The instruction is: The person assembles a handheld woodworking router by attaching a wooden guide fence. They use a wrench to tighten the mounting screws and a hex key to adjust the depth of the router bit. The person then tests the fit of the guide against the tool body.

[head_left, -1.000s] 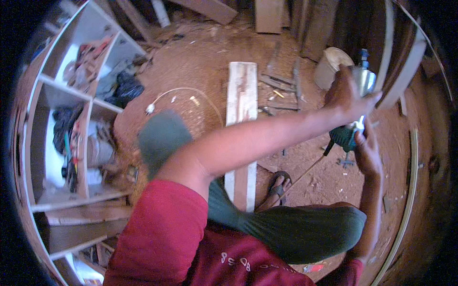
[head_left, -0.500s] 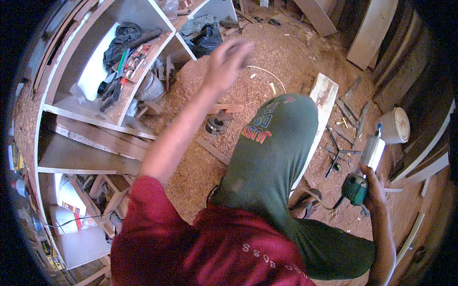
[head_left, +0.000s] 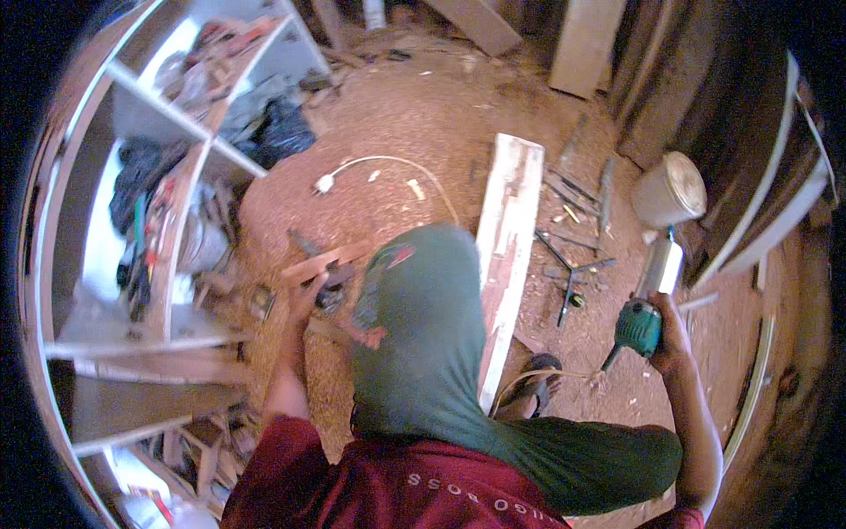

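My right hand point(head_left: 671, 339) is closed around a corded power tool point(head_left: 639, 324) with a teal housing and a silver body, held out at the right. Its pale cord curves down toward my foot and passes behind green cloth. Ahead, a pale cord ends in a white plug point(head_left: 324, 183) on the sawdust. My left hand point(head_left: 304, 298) is low at the left, its fingertips at a reddish-brown wood strip point(head_left: 328, 262). Blur hides whether they grip it. Dark objects point(head_left: 331, 294) lie beside the strip, partly hidden.
A long pale board point(head_left: 509, 234) lies right of the green cloth point(head_left: 419, 326). Beyond it are a black three-armed metal piece point(head_left: 568, 273) and a bucket point(head_left: 670, 189). White-edged shelves point(head_left: 211, 141) with bags and tools line the left. A sandalled foot point(head_left: 539, 381) shows below.
My left hand has dropped from high in front down to the wood strip. The view has swung, bringing the plug into sight. My right hand still holds the power tool.
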The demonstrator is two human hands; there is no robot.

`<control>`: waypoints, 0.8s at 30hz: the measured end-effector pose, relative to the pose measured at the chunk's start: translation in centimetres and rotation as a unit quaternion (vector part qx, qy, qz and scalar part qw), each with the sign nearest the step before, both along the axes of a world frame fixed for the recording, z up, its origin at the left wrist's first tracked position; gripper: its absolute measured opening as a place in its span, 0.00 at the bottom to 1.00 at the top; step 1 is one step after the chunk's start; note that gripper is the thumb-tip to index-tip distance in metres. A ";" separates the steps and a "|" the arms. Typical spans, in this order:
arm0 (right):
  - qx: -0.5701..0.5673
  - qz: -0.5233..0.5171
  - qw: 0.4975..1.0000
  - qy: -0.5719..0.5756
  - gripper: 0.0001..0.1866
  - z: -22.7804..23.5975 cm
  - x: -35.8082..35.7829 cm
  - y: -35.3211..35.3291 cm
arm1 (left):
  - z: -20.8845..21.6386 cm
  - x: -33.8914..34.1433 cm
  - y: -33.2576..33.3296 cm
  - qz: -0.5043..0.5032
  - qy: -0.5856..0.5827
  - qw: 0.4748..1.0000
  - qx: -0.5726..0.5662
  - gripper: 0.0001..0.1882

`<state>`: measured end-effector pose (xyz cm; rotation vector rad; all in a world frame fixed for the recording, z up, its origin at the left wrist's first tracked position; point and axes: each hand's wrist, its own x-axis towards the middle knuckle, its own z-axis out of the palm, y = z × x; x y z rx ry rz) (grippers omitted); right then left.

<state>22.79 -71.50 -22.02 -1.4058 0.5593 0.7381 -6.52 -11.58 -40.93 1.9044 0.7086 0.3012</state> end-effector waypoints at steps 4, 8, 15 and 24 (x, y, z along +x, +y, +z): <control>-0.135 0.051 0.972 -0.186 0.23 -0.8 0.8 -0.8 | -1.5 -1.3 2.3 -0.078 0.137 0.980 -0.121 0.30; -0.217 0.078 0.935 -0.269 0.31 -1.5 3.0 -1.7 | -0.2 1.1 1.8 -0.160 0.167 0.958 -0.169 0.30; -0.475 0.031 0.754 -0.453 0.44 3.0 7.0 -3.8 | -5.3 0.0 6.5 -0.041 0.201 0.926 -0.316 0.25; -0.712 0.031 0.187 -0.676 0.39 17.3 10.4 -3.4 | 8.2 16.6 2.3 0.037 -0.070 0.874 -0.479 0.24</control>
